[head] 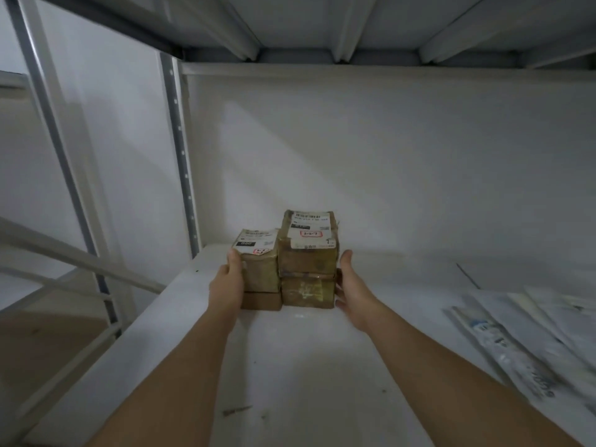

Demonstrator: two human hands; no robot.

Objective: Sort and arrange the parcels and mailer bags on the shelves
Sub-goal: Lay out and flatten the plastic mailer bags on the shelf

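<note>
Two short stacks of small brown cardboard parcels stand side by side on the white shelf. The left stack's top parcel bears a white label and sits on a flatter box. The right stack is taller, with a labelled parcel over another brown box. My left hand presses flat against the left stack's outer side, thumb on top. My right hand presses its straight fingers against the right stack's outer side. The fingertips of both hands are hidden behind the boxes.
Several white mailer bags lie overlapping on the shelf at the right. A perforated metal upright stands at the shelf's back left corner. The shelf above hangs overhead. A small dark scrap lies near the front.
</note>
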